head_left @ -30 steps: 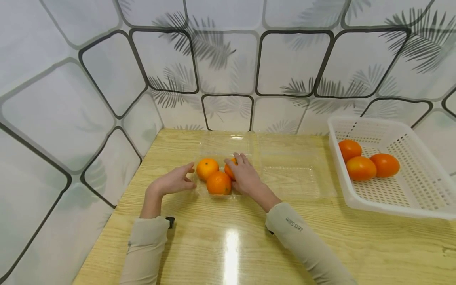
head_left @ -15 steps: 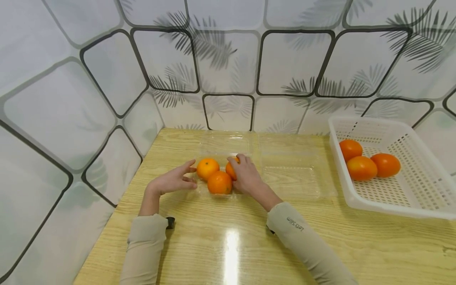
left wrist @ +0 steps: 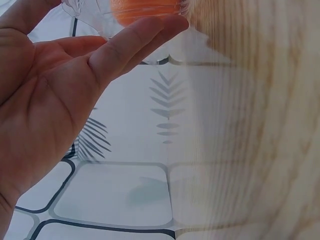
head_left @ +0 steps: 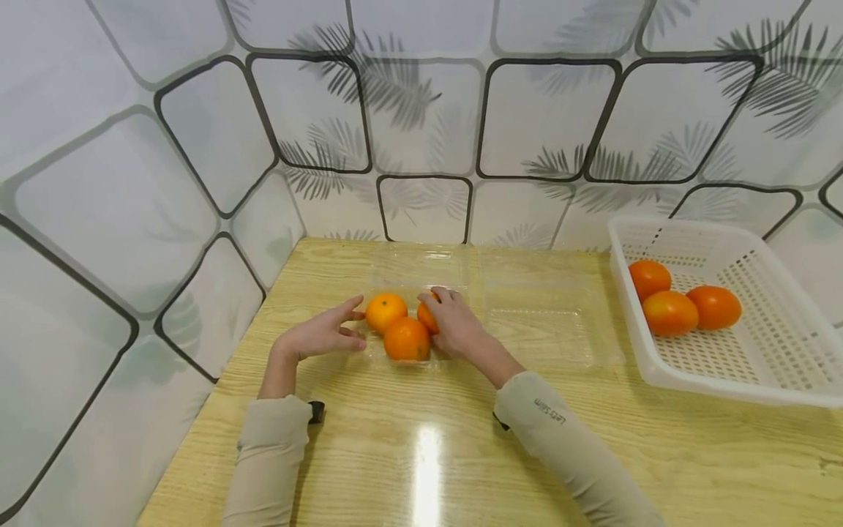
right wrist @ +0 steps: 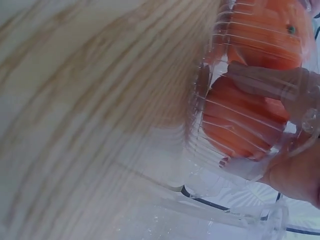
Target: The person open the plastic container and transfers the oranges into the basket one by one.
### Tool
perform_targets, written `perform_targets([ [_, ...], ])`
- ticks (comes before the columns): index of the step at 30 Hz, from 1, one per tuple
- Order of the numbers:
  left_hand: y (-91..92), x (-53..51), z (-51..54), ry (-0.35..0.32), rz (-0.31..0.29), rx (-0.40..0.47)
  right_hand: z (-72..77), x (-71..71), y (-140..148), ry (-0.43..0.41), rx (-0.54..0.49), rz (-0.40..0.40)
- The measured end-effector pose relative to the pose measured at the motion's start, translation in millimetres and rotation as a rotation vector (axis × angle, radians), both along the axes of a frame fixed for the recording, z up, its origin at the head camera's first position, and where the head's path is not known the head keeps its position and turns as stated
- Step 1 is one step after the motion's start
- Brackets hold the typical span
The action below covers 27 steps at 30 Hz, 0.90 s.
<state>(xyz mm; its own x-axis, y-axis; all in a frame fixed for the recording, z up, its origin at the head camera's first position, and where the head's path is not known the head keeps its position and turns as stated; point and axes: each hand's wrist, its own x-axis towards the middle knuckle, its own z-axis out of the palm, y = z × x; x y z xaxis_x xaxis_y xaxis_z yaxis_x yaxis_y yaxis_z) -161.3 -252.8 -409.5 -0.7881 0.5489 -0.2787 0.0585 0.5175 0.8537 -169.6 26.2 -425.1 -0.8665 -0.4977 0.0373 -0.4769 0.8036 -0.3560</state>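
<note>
Three oranges sit in a clear plastic clamshell box (head_left: pixel 421 258), its lid folded back behind it. My right hand (head_left: pixel 456 322) reaches in from the right and grips the right-hand orange (head_left: pixel 426 316), thumb on the near side and fingers over the far side. Through the ribbed wall in the right wrist view, that orange (right wrist: pixel 240 120) shows between thumb and fingers. The left orange (head_left: pixel 386 313) and the front orange (head_left: pixel 407 339) lie against it. My left hand (head_left: pixel 320 334) is at the box's left side, fingers loosely extended by the wall. In the left wrist view, its fingers (left wrist: pixel 135 42) are beside the clear plastic.
A second clear box (head_left: pixel 536 337), its lid raised at the back, stands to the right. Beyond it, a white perforated basket (head_left: pixel 744 380) holds three smooth orange-red fruits (head_left: pixel 669 313) that look like tomatoes. Patterned wall covering (head_left: pixel 421 208) borders the wooden table (head_left: pixel 369 454) behind and left.
The fingers of my right hand have drawn in closer around the right-hand orange. The left hand stays in nearly the same place. The camera view has shifted slightly.
</note>
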Motion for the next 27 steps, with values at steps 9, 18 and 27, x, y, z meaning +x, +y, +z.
perform_targets([
  [9, 1.7, 0.8, 1.9, 0.008, -0.002, -0.032, 6.0, -0.1, 4, -0.018, -0.141, -0.011],
  [18, 1.7, 2.3, 2.8, 0.006, -0.009, -0.041, 14.5, -5.3, 9, -0.018, -0.25, -0.017],
  [27, 0.9, 1.6, 1.3, 0.005, -0.03, -0.031, 14.9, -6.7, 18, -0.07, -0.416, -0.026],
])
